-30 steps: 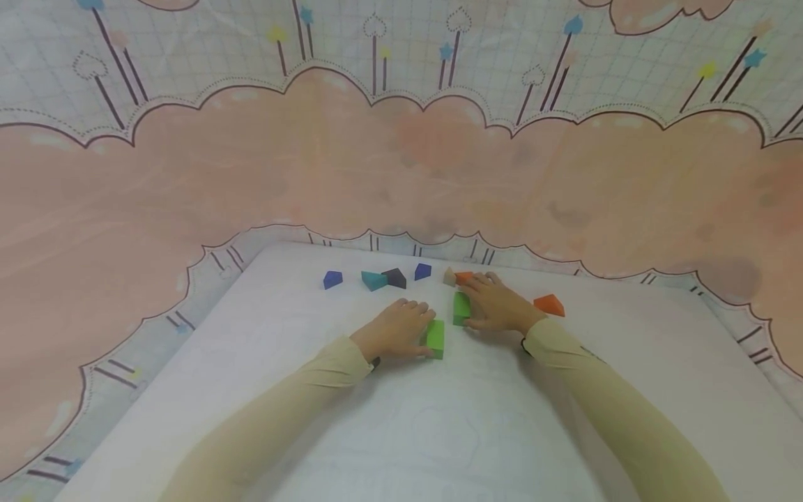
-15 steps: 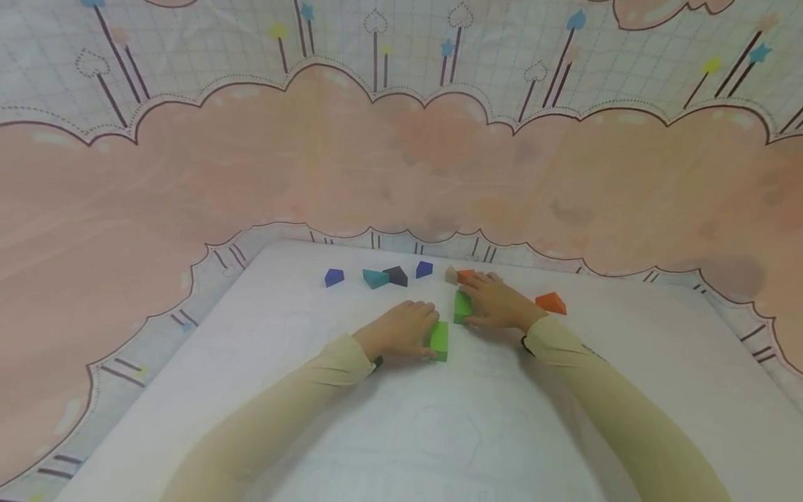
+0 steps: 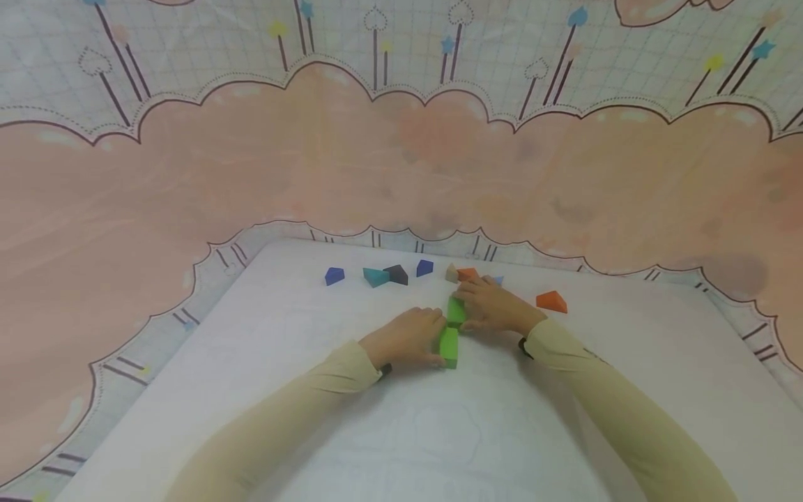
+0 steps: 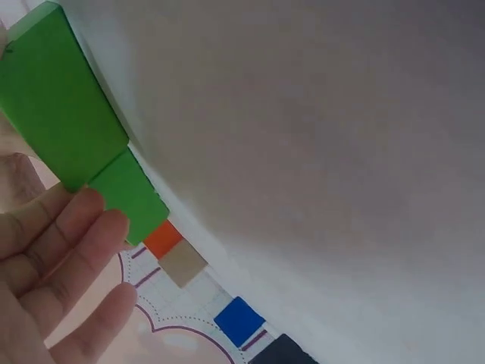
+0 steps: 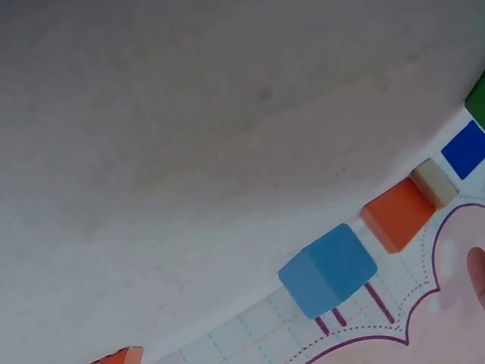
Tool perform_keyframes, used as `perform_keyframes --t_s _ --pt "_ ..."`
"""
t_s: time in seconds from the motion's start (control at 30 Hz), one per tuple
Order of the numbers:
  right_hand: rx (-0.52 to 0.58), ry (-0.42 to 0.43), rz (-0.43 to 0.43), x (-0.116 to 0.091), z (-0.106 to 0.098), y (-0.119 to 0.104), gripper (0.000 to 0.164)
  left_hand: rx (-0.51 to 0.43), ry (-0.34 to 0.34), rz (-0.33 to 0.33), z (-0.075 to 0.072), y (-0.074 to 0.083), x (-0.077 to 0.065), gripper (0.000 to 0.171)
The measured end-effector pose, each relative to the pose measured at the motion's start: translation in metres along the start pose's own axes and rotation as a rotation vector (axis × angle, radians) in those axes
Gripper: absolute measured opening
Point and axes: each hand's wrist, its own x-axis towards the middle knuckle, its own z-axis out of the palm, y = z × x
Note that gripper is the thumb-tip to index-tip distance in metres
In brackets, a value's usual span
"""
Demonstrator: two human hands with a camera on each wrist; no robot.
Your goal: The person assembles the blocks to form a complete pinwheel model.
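In the head view my left hand (image 3: 406,337) holds a green wooden block (image 3: 449,348) by its ends, thumb at the near end and fingers at the far one. My right hand (image 3: 494,307) grips a second green block (image 3: 456,312) just beyond it, thumb and fingers at its right side. The two blocks stand end to end in a line on the white tabletop. In the left wrist view the nearer green block (image 4: 64,95) meets the farther green block (image 4: 130,196), with the left fingers (image 4: 72,246) beside the join. Only a fingertip (image 5: 477,269) of the right hand shows in the right wrist view.
Toward the table's back lie a blue block (image 3: 335,276), a teal block (image 3: 376,277), a dark grey block (image 3: 396,274), another blue block (image 3: 424,267), a tan block (image 3: 452,272) and an orange block (image 3: 468,274). Further right are a light blue block (image 5: 327,269) and another orange block (image 3: 552,301).
My left hand has slid its green block to the right. My right hand has shifted its block slightly left and nearer, so the blocks now line up end to end. A light blue block peeks out behind it.
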Motion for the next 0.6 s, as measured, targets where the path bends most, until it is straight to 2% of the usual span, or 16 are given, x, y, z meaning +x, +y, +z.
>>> perform_keyframes --t_s 0.23,0.6 --pt "-0.001 0.013 -0.023 -0.002 0.0 -0.006 0.065 -0.052 0.003 -0.026 0.002 0.004 -0.002 0.069" --pt "0.064 -0.031 0.013 -0.004 -0.002 -0.015 0.068 -0.007 -0.013 -0.114 0.0 0.012 -0.009 0.079"
